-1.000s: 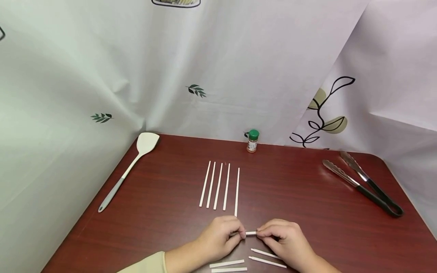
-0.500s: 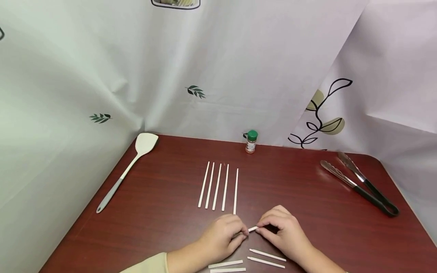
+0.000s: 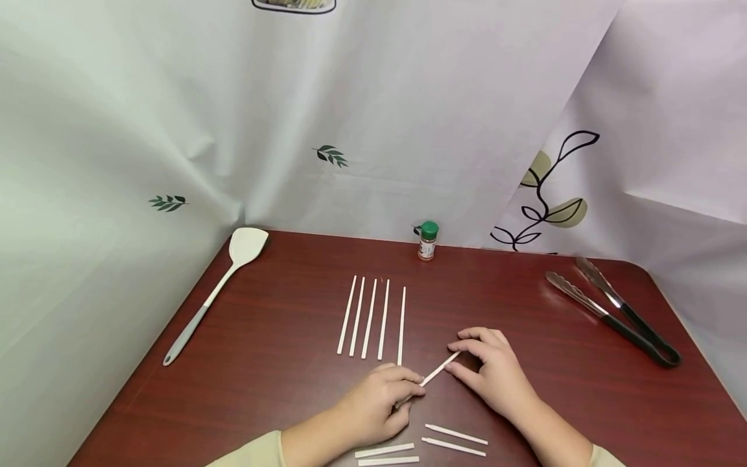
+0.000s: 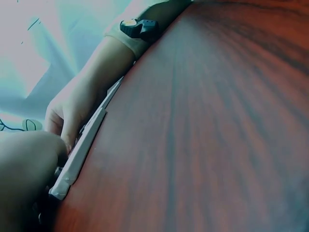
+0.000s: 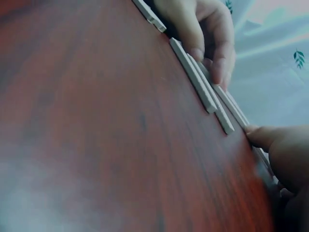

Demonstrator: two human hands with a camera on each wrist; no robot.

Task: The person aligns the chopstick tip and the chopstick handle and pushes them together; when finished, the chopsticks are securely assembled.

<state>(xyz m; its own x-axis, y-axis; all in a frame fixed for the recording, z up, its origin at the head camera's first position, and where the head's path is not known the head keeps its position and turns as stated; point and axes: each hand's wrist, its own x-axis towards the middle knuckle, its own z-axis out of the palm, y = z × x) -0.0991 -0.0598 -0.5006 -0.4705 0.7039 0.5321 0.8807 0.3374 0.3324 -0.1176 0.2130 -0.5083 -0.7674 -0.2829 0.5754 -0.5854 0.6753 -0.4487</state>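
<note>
A thin white stick (image 3: 439,370) slants up to the right between the two hands in the head view. My left hand (image 3: 382,399) curls its fingers round the lower end, which is partly hidden under them. At the upper end, my right hand (image 3: 490,366) pinches the stick between thumb and fingertips. Just in front of the hands lie two short white pieces with narrower stepped tips (image 3: 455,441), and left of those are two plain short pieces (image 3: 385,456). The right wrist view has the left hand (image 5: 212,38) close behind short pieces (image 5: 193,75) on the tabletop.
Several long white sticks (image 3: 363,318) lie in a row behind the left hand, with one more stick (image 3: 401,324) slightly apart. A white spatula (image 3: 216,292) lies at left, a green-capped spice jar (image 3: 428,241) stands at the back, and metal tongs (image 3: 613,311) lie at right.
My right hand has moved up and away from the left. More of the stick shows between the hands, and it has turned from nearly level to a steep slant.
</note>
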